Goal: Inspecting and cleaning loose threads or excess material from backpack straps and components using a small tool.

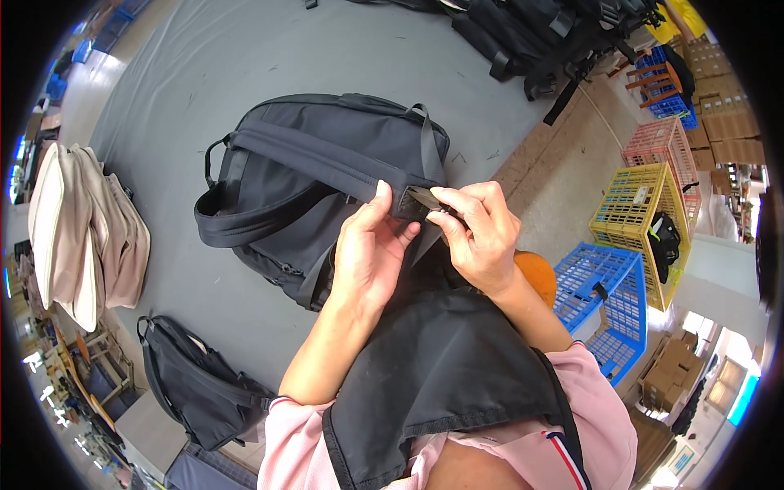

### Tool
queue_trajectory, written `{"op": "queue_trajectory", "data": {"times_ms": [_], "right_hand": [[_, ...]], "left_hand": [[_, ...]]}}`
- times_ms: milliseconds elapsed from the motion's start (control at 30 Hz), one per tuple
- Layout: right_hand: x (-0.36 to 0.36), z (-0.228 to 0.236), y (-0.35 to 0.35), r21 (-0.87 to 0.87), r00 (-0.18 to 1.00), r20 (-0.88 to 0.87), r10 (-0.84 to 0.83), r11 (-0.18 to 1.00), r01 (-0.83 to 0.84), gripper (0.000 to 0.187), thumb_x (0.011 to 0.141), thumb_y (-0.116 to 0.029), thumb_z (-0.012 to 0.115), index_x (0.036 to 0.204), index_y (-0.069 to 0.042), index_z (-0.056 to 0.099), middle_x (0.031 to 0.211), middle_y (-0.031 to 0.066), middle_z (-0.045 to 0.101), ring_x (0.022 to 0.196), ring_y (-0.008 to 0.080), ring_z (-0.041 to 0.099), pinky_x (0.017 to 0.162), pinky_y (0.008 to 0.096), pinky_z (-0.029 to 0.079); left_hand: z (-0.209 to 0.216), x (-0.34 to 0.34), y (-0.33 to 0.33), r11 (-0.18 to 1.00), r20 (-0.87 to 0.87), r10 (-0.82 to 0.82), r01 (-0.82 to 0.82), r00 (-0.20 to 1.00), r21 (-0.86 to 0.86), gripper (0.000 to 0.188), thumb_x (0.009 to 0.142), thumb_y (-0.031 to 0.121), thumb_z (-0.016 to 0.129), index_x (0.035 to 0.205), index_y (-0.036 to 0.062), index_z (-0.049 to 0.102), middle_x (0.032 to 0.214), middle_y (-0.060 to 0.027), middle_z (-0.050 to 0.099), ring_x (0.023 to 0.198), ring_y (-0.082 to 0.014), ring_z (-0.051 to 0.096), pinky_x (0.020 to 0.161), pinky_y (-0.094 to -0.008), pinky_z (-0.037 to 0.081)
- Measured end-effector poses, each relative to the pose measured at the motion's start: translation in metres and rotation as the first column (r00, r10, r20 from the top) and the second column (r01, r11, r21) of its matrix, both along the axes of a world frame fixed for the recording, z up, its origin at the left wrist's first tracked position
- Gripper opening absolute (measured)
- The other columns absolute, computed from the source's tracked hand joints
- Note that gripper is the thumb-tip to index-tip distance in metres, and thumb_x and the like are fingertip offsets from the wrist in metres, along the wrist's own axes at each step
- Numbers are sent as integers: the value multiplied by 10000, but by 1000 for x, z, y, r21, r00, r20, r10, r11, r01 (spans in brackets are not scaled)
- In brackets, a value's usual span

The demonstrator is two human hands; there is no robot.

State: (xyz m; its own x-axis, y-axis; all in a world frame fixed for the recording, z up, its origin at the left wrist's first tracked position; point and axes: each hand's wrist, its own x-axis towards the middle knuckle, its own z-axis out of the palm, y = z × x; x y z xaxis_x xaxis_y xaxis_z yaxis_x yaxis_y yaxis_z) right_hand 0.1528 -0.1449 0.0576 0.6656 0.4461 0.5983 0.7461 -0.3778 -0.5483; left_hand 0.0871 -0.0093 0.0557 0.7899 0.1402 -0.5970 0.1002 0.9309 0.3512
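- Closest to my camera was the wearer's black apron [445, 359], worn over a pink shirt [596, 400] with short sleeves.
- Just past it I had the left hand [367, 253] gripping the end of a shoulder strap [318, 155], thumb on top and some of the fingers tucked round the lower edge.
- Right hand [482, 233] was right beside it, thumb and forefinger pinched on a small dark tool [423, 198], pointy end against the strap end. Kinda looked like snips, but too small for me to swear to it.
- The strap belonged to a black backpack [286, 192] lying in front of the wearer on a grey-covered table [245, 57], its other strap looped out to the left.
- Something round and orange [536, 278] peeked out by the right forearm.
- Lower left, I could see another dark backpack [196, 384], with a bunch of beige padded pieces [90, 237] further up.
- Off to the right sat a blue crate [572, 273], then a yellow crate [604, 200] and a pink crate [661, 139].
- Far end: a heap of black bags [523, 41] up top, cardboard boxes [727, 122] stacked at the far right.
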Motion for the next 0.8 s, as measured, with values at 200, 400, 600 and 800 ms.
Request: {"op": "queue_trajectory", "data": {"times_ms": [200,400,600,800], "right_hand": [[-1,-1,1,-38,997,81,0,999,3,282,689,-28,751,959,-47,673,756,63,561,605,189,580,510,295,454],[-3,-5,1,-27,990,141,10,1000,-6,278,689,-33,751,956,-44,674,746,58,562,601,184,575,508,283,439],[-5,-7,3,41,998,51,43,998,-45,269,697,-27,747,955,-40,672,759,67,566,596,189,576,501,289,447],[-13,3,4,-5,999,-49,24,1000,-25,225,721,-40,719,935,-36,650,758,61,542,618,188,576,536,287,460]], "left_hand": [[-2,-1,0,1000,-11,-3,3,1000,12,247,929,296,564,954,57,617,941,-59,646,884,-160,583,750,-311,469],[5,-2,-1,999,-51,-10,12,999,36,229,924,303,583,873,83,623,879,-14,640,849,-115,565,760,-293,439],[7,-6,1,999,-43,2,1,999,55,229,920,304,589,863,86,624,870,-11,637,838,-110,564,749,-288,440],[-8,-13,3,993,-3,1,-1,1000,120,224,930,289,562,957,73,616,935,-38,651,879,-149,586,757,-311,460]]}}
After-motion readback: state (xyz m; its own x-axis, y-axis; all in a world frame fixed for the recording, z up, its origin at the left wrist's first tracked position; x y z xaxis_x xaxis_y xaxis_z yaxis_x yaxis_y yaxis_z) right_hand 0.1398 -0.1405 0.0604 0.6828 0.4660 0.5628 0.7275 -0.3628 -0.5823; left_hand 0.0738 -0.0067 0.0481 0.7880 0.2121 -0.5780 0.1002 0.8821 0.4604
